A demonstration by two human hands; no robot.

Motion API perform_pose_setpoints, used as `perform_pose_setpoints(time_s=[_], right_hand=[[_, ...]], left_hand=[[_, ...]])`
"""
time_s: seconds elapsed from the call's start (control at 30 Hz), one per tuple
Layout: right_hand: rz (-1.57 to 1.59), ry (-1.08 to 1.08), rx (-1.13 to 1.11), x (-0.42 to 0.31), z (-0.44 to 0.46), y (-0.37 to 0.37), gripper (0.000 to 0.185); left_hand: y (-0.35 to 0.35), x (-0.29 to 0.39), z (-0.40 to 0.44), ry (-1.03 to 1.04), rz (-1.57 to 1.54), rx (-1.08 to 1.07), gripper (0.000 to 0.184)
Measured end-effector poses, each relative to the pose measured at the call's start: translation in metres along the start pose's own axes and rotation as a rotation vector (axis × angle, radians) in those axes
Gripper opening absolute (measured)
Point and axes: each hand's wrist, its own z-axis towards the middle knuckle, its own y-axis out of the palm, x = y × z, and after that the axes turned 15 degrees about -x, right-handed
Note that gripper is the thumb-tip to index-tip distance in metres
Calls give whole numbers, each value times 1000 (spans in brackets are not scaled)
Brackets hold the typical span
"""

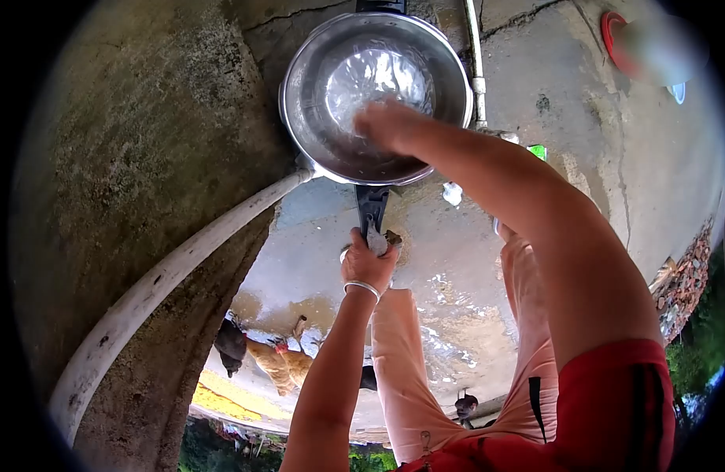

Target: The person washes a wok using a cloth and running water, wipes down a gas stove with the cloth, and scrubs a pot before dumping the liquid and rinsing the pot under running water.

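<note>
A round metal pot [299,94], shaped like a pressure cooker body, stands on the wet ground with its shiny inside facing me. Its long black handle [371,203] points toward me, with a short one at the far side. My left hand [370,263], with a white bangle at the wrist, is closed around the handle's near end. A greyish piece [376,240] shows by the thumb; I cannot tell what it is. Inside the pot, near its right wall, is my right hand [387,126]. Its fingers are smeared by motion, and anything in them is hidden.
A white pipe [181,252] curves from the lower left to the pot. Another thin pipe [474,63] runs along its right. Beside it lie a green packet [538,151] and a white scrap [452,193]. Several chickens [272,358] are behind me. A red basin [612,39] sits upper right.
</note>
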Motion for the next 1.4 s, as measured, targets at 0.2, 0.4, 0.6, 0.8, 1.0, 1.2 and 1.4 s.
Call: perform_pose_setpoints(time_s=[0.2,0.4,0.6,0.8,1.0,1.2,1.4], right_hand=[[415,38,-64,-2,14,27,37],[305,476,35,-10,-10,-19,45],[696,368,-387,-61,-8,-24,53],[364,621,-168,-66,-12,-24,56],[763,564,-18,-62,14,-4,58],[493,607,294,-38,10,9,50],[521,534,51,-46,9,-27,66]], left_hand=[[1,-6,-5,-39,-3,-4,52],[5,-4,-1,-40,-24,18,51],[18,-5,2,-16,-62,44,52],[28,-5,-1,-50,-63,60,54],[28,23,-10,-7,-207,-4,52],[35,23,-8,61,-184,38,51],[25,30,-11,24,-211,-35,51]])
